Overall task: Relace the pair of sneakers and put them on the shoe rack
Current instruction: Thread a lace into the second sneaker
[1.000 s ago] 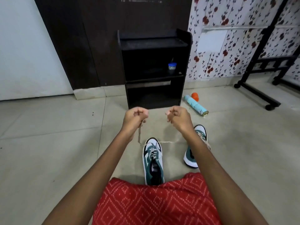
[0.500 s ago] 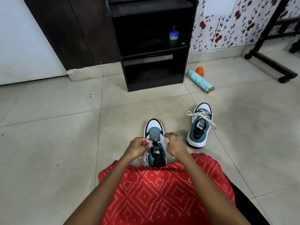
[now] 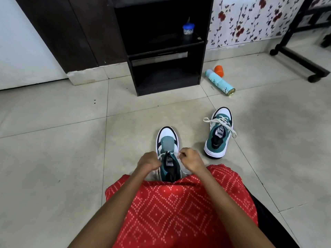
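Pale tiled floor [image 3: 53, 158], with a black shoe rack [image 3: 166, 51] against the far wall. The left hand [image 3: 149, 162] is curled, pinching the white lace [image 3: 161, 154] at one side of the near sneaker [image 3: 167, 136]. The right hand [image 3: 192, 161] pinches it at the other side. The second sneaker [image 3: 219, 135], already laced, stands apart to the right, with a spray can [image 3: 221, 83] lying beyond.
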